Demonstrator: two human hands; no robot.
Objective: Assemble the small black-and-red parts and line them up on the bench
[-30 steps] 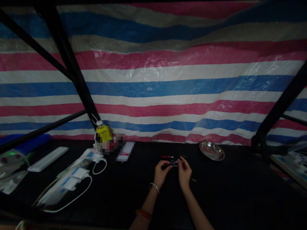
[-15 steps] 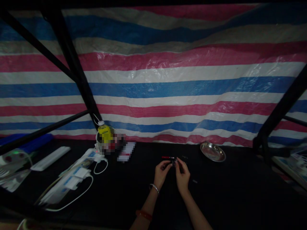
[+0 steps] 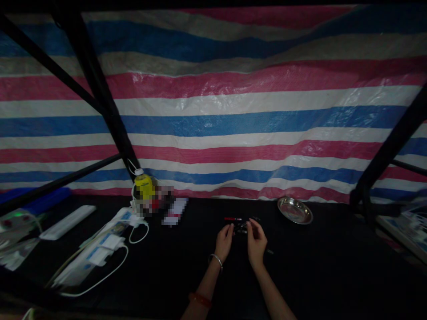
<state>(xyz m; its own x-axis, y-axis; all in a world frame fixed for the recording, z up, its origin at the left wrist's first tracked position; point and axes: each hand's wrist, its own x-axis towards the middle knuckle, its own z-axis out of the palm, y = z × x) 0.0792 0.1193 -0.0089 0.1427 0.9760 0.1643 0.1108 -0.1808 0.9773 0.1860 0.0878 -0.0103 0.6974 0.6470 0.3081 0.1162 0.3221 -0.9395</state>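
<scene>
Both my hands rest close together on the black tabletop (image 3: 300,275). My left hand (image 3: 224,242), with a silver bangle on its wrist, has its fingers curled toward a small dark object (image 3: 240,228) between the hands. My right hand (image 3: 256,240) pinches the same dark object from the right. Just beyond the hands lies a thin red-and-black tool (image 3: 232,218). A small dark piece (image 3: 269,252) lies to the right of my right hand. The dim light hides what the object is.
A shallow steel dish (image 3: 295,210) sits at the back right. A yellow bottle (image 3: 143,185), white chargers with cables (image 3: 110,242) and a white bar (image 3: 67,221) lie on the left. Black frame struts (image 3: 100,98) cross in front of a striped tarp (image 3: 233,111).
My hands have drawn slightly apart and nearer to me. The left fingers have loosened from the small object.
</scene>
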